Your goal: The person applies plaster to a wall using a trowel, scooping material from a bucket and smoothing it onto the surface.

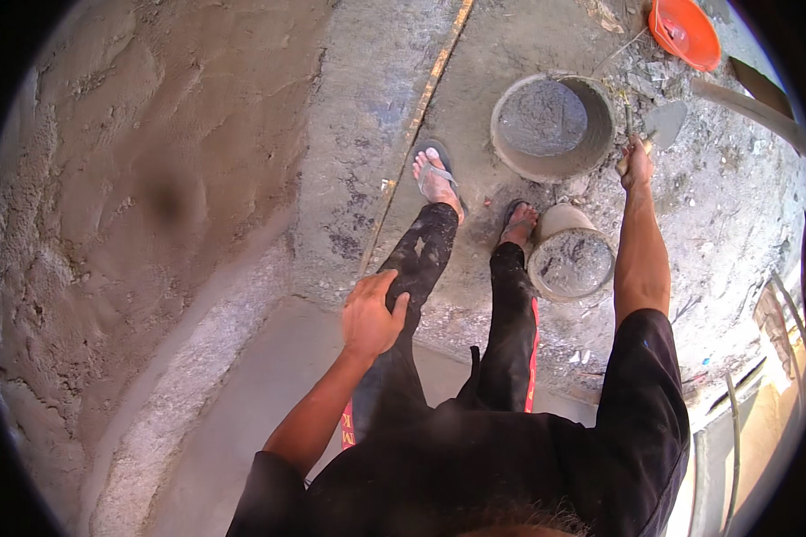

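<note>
My right hand (637, 163) reaches forward with its fingers wrapped round the handle of a trowel. The grey pointed blade of the trowel (666, 123) sticks out past the hand, to the right of a wide round tub (503, 150). Grey wet mortar (543, 115) lies inside that tub. My left hand (373, 313) rests on my left leg near the knee, palm down, thumb apart from the fingers, holding nothing. Closer to me than the tub, a smaller bucket (546, 283) with grey mix in it stands beside my right foot.
An orange basin (700, 49) lies at the far right, near curved boards (743, 100). A long yellowish straightedge (438, 67) runs along the floor left of my feet. Rough brown plaster (152, 107) covers the left side. Rubble and poles (734, 438) lie at right.
</note>
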`<action>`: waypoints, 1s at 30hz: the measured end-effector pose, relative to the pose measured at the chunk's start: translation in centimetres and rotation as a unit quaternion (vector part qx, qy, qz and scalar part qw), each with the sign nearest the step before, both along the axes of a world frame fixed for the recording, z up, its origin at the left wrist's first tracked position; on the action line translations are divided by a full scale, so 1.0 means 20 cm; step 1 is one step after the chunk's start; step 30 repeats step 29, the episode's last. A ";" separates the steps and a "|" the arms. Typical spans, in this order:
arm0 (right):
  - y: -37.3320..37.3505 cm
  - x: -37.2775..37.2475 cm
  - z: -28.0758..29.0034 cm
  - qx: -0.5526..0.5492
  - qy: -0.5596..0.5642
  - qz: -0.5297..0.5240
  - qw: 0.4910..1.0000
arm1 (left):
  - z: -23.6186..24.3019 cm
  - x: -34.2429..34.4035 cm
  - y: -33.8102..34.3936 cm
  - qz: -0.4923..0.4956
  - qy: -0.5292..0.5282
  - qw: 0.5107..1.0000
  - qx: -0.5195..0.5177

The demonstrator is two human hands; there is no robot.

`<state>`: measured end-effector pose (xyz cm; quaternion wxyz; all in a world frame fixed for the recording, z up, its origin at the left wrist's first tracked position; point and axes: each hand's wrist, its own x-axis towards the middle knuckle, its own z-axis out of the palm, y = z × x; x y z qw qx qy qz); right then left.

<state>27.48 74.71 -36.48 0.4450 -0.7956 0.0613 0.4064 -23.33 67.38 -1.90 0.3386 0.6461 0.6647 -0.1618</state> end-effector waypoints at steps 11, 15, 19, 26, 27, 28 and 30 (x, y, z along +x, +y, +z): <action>-0.38 -0.77 1.11 0.117 0.259 0.295 0.912 | -0.09 0.23 0.00 -0.131 0.084 0.987 -0.035; -0.71 -0.92 1.39 0.122 0.266 0.041 0.955 | -0.42 0.62 0.17 0.222 -0.138 0.963 -0.060; -1.17 -1.10 1.67 -0.009 0.197 -0.009 0.980 | -0.90 0.97 0.31 0.510 -0.142 0.825 -0.199; -1.39 -1.23 1.75 -0.123 0.143 -0.037 0.981 | -1.12 1.26 -0.14 0.542 -0.307 0.780 -0.059; -1.38 -1.24 1.74 -0.124 0.156 -0.020 0.980 | -1.27 1.22 -0.30 0.456 -0.365 0.812 0.000; -1.39 -1.25 1.71 -0.124 0.171 -0.003 0.978 | -1.38 1.19 -0.42 0.400 -0.386 0.830 0.036; -1.41 -1.25 1.69 -0.131 0.168 -0.007 0.977 | -1.40 1.21 -0.44 0.395 -0.388 0.832 0.028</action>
